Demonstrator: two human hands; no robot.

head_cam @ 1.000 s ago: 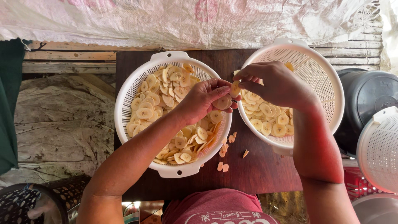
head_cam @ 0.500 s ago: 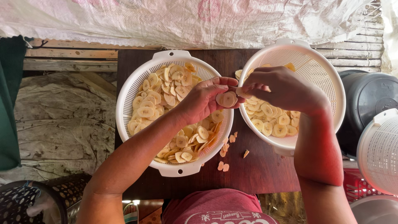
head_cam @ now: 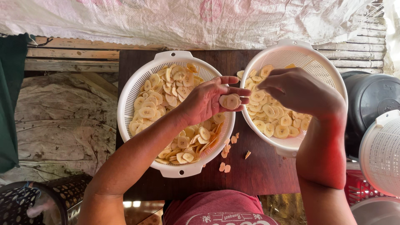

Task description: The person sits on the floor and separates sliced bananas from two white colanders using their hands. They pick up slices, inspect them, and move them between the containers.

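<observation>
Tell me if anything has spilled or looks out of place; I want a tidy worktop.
Yes. Several small pale chip fragments lie loose on the dark wooden table, in the gap between the two white perforated plastic colanders and just below it. The rest of the slices sit inside the colanders or on the left hand.

Dark wooden table (head_cam: 266, 175) (slatted wall (head_cam: 75, 54) behind)
</observation>
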